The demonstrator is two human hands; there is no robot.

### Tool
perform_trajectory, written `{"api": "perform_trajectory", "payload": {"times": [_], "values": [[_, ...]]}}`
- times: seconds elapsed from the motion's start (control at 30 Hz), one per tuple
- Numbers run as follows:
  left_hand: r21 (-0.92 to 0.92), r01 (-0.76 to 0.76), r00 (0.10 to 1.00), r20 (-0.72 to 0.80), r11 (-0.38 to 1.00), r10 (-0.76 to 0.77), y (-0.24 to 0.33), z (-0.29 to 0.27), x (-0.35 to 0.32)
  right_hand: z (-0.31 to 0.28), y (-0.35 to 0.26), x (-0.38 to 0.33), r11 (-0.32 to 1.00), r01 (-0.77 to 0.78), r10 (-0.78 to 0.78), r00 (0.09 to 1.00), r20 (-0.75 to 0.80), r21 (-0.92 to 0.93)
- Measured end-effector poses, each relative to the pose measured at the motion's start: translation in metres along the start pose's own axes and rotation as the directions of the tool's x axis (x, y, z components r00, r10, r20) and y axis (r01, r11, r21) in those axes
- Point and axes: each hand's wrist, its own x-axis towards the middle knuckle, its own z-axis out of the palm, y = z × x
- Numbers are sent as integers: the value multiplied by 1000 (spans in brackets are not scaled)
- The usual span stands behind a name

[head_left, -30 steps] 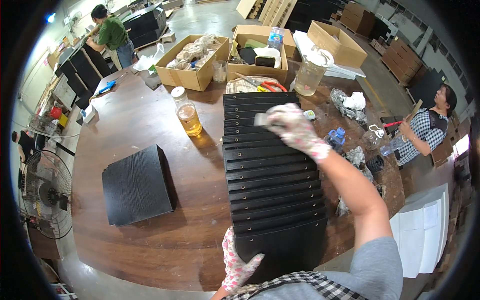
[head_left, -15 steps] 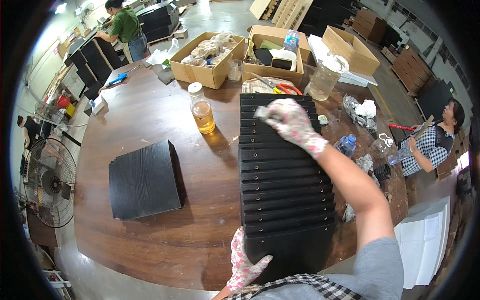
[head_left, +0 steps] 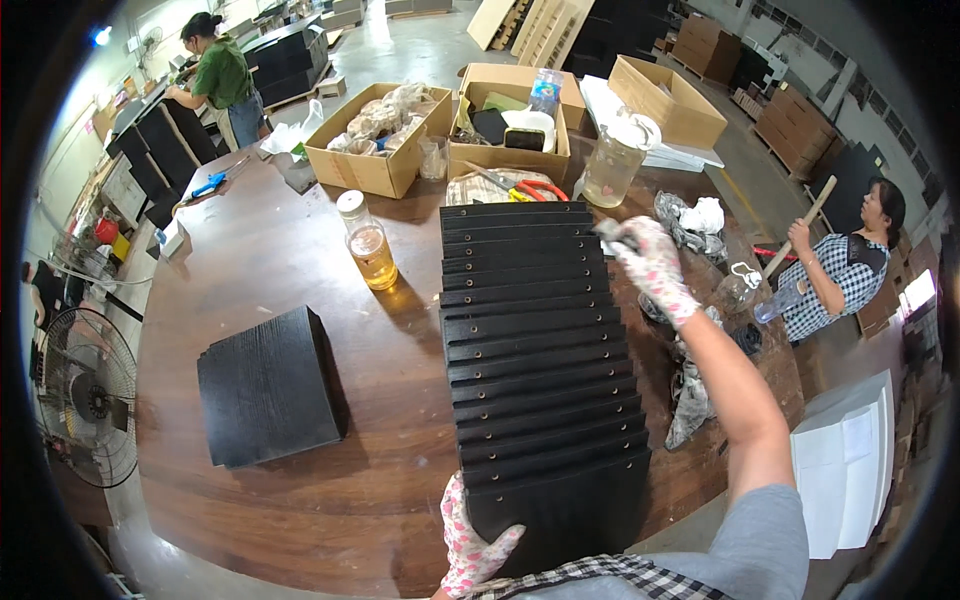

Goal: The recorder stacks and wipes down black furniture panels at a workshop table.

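Observation:
Black boards [head_left: 545,345] lie overlapped in a long stepped row running away from me, with small brass-coloured holes along their edges. My left hand [head_left: 475,540], in a white glove with pink flowers, grips the near left corner of the nearest board, thumb on top. At the far right end of the row, my gloved right hand [head_left: 655,265] pinches a small grey rag [head_left: 608,232] against or close to the board edges. Its fingertips are partly hidden by the rag. To the left sits a separate stack of black boards [head_left: 268,388].
A jar of amber liquid [head_left: 370,250] stands left of the row. Behind are scissors [head_left: 535,188], open cartons [head_left: 375,180] and a large clear jug [head_left: 612,165]. Crumpled rags [head_left: 690,405] lie at right. A person [head_left: 835,265] at right holds a wooden stick; another works far left.
My right hand has moved with the rag from the left part of the far boards to their right edge. The view has shifted slightly. The person at right now holds the stick higher.

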Motion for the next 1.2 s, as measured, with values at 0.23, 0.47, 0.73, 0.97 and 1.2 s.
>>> {"api": "perform_trajectory", "payload": {"times": [0.23, 0.47, 0.73, 0.97, 1.2], "values": [[0, -33, 999, -38, 999, 33, 2, -2, 1, 26, -64, 25, 999, 21, -20, 999, -28, 31], [12, -75, 997, -32, 997, 75, -7, 2, -1, 103, -195, 69, 936, 244, -257, 966, 18, 252], [13, 75, 997, -35, 997, -75, -3, -1, -7, 82, -125, 57, 968, 226, -223, 974, -36, 106], [5, 83, 996, -39, 997, -83, -4, -4, -6, 13, -8, 34, 963, -252, 252, 968, -18, -99], [7, 75, 997, -29, 997, -75, -4, -1, -9, 99, -119, 72, 983, 182, -184, 981, -64, -32]]}}
